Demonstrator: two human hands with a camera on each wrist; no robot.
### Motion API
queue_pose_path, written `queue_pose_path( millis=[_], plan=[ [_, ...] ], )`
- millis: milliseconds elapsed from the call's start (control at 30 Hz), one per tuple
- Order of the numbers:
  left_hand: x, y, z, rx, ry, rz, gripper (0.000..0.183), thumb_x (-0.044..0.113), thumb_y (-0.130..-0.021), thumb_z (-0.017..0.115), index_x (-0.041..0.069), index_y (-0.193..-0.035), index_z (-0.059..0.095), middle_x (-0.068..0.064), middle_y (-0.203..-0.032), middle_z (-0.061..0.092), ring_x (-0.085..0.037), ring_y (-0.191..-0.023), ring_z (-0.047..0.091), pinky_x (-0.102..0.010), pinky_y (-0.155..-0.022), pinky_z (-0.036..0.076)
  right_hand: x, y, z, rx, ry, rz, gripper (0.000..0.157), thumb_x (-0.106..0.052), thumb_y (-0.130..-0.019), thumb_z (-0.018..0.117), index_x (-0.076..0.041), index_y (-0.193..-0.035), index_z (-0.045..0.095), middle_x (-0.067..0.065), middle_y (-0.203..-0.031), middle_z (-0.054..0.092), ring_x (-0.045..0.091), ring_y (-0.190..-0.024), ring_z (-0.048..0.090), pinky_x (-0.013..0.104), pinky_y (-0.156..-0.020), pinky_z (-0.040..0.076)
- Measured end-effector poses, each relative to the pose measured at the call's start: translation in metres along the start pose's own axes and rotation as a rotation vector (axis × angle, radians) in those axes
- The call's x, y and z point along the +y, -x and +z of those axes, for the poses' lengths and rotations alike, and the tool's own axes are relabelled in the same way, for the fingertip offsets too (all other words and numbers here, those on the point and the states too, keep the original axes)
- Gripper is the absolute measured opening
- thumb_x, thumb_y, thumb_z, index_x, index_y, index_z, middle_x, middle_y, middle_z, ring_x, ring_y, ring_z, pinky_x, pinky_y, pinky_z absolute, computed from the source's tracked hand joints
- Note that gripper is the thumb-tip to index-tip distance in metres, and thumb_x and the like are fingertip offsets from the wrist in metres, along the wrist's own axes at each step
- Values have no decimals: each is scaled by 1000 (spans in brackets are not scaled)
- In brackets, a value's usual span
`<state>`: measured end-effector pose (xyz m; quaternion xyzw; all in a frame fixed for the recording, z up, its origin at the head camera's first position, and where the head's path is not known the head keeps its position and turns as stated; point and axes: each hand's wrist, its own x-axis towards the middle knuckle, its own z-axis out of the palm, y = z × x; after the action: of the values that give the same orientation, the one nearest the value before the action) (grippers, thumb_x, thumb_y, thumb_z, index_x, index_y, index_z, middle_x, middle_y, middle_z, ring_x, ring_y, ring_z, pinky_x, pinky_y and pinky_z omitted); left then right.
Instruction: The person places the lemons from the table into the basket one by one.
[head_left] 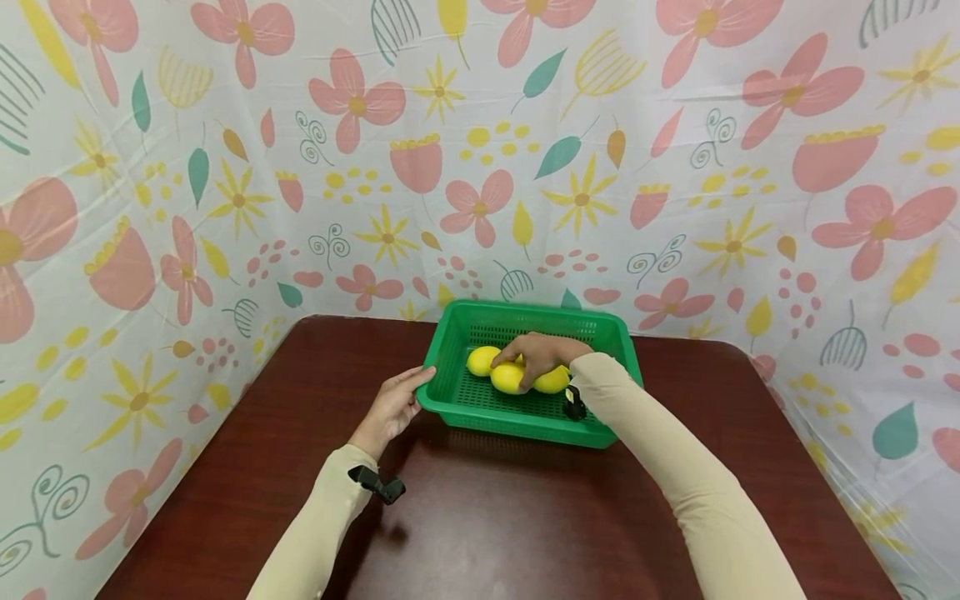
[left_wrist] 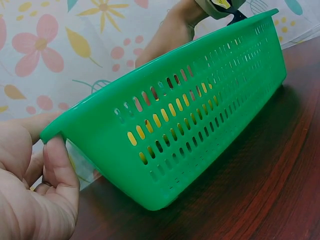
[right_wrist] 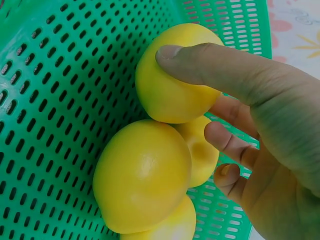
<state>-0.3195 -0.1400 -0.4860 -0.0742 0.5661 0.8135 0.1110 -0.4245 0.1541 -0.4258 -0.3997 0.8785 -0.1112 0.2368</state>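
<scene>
A green perforated plastic basket stands on the table with several yellow lemons inside. My left hand pinches the rim at the basket's left end; in the left wrist view the thumb lies under the lip. My right hand reaches into the basket and grips one lemon, thumb across its near side and fingers partly hidden behind it. Next to the gripped fruit lie a large lemon and others, close together. In the head view one lemon sits just left of the right hand.
The dark reddish-brown table extends in front of the basket and to both sides. A flower-printed cloth hangs right behind the table and along its sides. Black wrist mounts are strapped over the beige sleeves.
</scene>
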Motion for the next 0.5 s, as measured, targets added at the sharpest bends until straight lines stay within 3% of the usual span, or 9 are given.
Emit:
queue_pose_path(
  millis=[300, 500],
  plan=[
    [-1, 0, 1, -5, -12, -2, 48, 20, -101, 68, 4, -144, 56, 4, -93, 69, -4, -76, 64, -19, -70, 55, 0, -2, 3, -14, -26, 25, 64, -16, -87, 83, -22, -146, 59, 7, -141, 61, 25, -123, 59, 40, -96, 54],
    [1, -1, -1, -1, -8, 4, 49, 19, -101, 69, 3, -145, 55, 3, -91, 70, -3, -72, 63, -19, -68, 54, -2, 5, -7, 43, -48, 16, 59, -23, -90, 82, -17, -144, 61, 9, -145, 59, 31, -132, 55, 45, -101, 52]
  ],
)
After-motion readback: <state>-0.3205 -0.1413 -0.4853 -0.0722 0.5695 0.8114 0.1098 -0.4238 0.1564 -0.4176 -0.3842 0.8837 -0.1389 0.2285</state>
